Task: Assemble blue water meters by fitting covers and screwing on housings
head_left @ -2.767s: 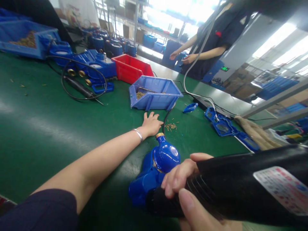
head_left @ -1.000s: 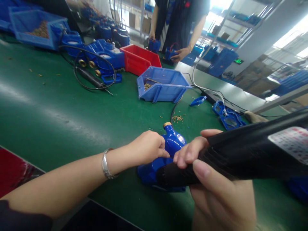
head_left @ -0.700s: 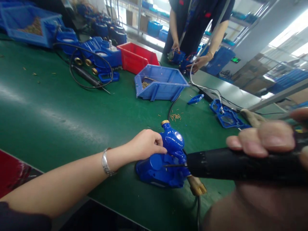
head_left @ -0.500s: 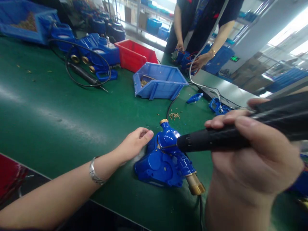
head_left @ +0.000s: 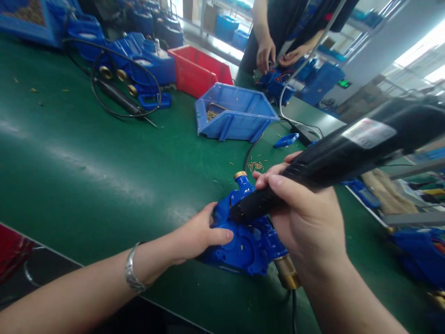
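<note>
Hands both at the blue unit (head_left: 253,248) on the green desk (head_left: 104,171). Right hand (head_left: 308,215) closed round a thick black driver (head_left: 333,155), held on a slant, body running off towards 2 o'clock, nose down at the unit's middle. Left hand (head_left: 198,234) part-open, thumb and forefinger parted, has hold of the unit's left end: thumb laid on the upper face, other fingers mostly out of sight.

Clock taken from the unit, 12 pointing away from the person. Unit lies well towards the near edge, brass cap (head_left: 239,175) at 12, brass fitting (head_left: 288,273) between 4 and 5, dark cable (head_left: 294,308) leaving below the fitting.

Obstructions: driver nose and right hand cover part of the unit; the tip and what it meets cannot be seen.

Surroundings: small brass pins (head_left: 255,166) loose between 12 and 1, near. Light-blue bin (head_left: 239,127) at 12, brass pieces inside, overlapping the view of a red bin (head_left: 194,76) behind it. Small blue cover (head_left: 287,140) at 1. Second black tool (head_left: 118,98) with looped cable between 10 and 11, flat on the desk; cluster of blue housings (head_left: 146,60) just past it. Beige cloth (head_left: 385,190) between 2 and 3; blue assembly (head_left: 420,255) at 3, blurred. Co-worker's hands (head_left: 266,53) beyond the bins, between 12 and 1, over other blue parts (head_left: 276,86).
</note>
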The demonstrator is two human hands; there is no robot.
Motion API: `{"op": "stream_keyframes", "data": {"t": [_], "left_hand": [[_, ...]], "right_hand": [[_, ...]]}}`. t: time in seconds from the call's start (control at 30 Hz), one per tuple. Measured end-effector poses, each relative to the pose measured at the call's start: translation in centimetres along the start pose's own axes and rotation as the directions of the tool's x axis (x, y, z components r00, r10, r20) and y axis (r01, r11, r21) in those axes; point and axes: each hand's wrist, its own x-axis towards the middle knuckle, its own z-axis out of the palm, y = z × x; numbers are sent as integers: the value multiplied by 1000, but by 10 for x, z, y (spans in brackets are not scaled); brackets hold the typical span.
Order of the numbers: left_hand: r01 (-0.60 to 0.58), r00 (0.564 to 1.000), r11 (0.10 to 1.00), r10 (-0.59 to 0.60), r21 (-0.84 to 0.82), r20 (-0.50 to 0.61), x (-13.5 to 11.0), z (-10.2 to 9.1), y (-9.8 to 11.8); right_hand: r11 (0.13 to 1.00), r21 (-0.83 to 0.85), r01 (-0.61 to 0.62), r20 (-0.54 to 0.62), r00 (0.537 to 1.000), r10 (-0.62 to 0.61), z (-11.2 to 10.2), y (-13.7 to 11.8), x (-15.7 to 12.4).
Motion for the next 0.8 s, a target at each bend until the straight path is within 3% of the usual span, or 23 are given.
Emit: {"op": "stream_keyframes", "data": {"t": [0.53, 0.8], "left_hand": [[-2, 999, 1000, 2, 21, -45, -1, 2, -7], [-16, 998, 1000, 17, 27, -55, -1, 4, -5]], "right_hand": [[996, -71, -45, 46, 998, 48, -6, 10, -6], [999, -20, -30, 64, 997, 32, -8, 13, -5]]}}
